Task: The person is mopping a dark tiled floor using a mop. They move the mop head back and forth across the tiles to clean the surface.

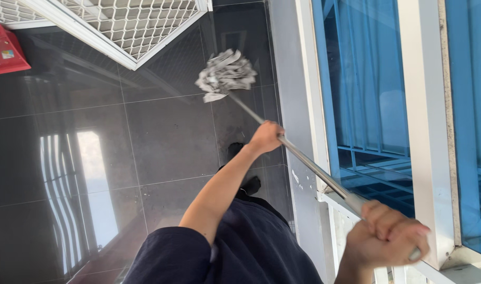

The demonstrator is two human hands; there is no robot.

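Note:
A mop with a grey-white strip head [225, 74] rests on the dark glossy floor tiles [161, 142]. Its long metal handle [308, 165] runs from the head toward the lower right. My left hand [265, 137] grips the handle partway down, arm stretched forward. My right hand [386, 236] is closed around the top end of the handle, close to the camera. My dark clothing [240, 247] fills the bottom middle, and one dark shoe [251, 184] shows just beyond it.
A white window frame [424, 131] with blue glass [366, 79] stands at the right, very near the handle. A white metal mesh panel [140, 23] lies at the top. A red object [4, 50] sits at the top left.

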